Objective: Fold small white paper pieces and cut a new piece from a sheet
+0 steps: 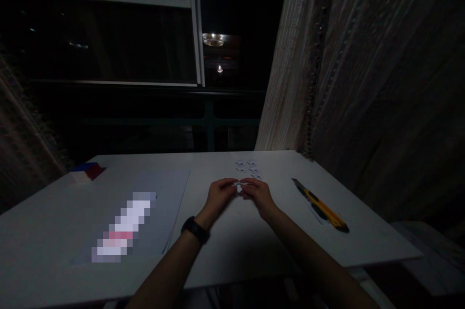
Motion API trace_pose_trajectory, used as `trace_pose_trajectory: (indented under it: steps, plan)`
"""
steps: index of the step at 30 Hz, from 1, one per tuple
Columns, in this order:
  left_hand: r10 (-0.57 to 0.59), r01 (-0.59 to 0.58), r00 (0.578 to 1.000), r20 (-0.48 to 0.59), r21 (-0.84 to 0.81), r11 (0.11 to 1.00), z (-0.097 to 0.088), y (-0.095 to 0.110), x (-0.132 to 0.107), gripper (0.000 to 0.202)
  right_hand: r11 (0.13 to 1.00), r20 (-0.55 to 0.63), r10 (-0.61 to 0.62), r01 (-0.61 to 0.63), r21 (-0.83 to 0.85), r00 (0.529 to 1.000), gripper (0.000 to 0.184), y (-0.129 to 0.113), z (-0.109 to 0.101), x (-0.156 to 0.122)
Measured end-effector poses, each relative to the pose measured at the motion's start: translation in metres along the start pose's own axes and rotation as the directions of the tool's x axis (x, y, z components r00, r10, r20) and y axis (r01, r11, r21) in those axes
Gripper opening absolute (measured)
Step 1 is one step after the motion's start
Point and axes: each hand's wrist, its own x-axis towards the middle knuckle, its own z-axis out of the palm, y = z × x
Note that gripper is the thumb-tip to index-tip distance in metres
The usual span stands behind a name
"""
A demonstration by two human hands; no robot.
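Observation:
My left hand [222, 195] and my right hand [258, 195] meet above the middle of the white table. Between their fingertips they pinch a small piece of white paper [239, 187], one hand on each side of it. Fingers cover much of the piece, so its full shape is hard to make out. Just beyond the hands, several small paper pieces with dark marks [240, 164] lie in short rows. A dark watch sits on my left wrist.
To the right lies a yellow and black utility knife [323, 208] with its blade out. White paper sheets [174, 193] with a blurred-out patch cover the left part of the table [214, 270]. A blue, red and white cube [86, 172] stands far left. Curtains [283, 81] hang behind.

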Motion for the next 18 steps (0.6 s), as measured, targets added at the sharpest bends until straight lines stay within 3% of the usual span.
trace_pose_trajectory:
  steps: [5,18]
  plan:
    - [-0.086,0.093,0.994,0.068,-0.110,0.990,-0.001,0.005,-0.003,0.030,1.000,0.030,-0.001,0.001,0.014,1.000,0.024,-0.002,-0.001,0.000]
    - [-0.094,0.093,0.993,0.067,0.018,0.995,-0.009,0.011,0.000,0.024,1.000,0.100,0.005,-0.007,0.029,0.995,0.030,-0.003,-0.002,0.000]
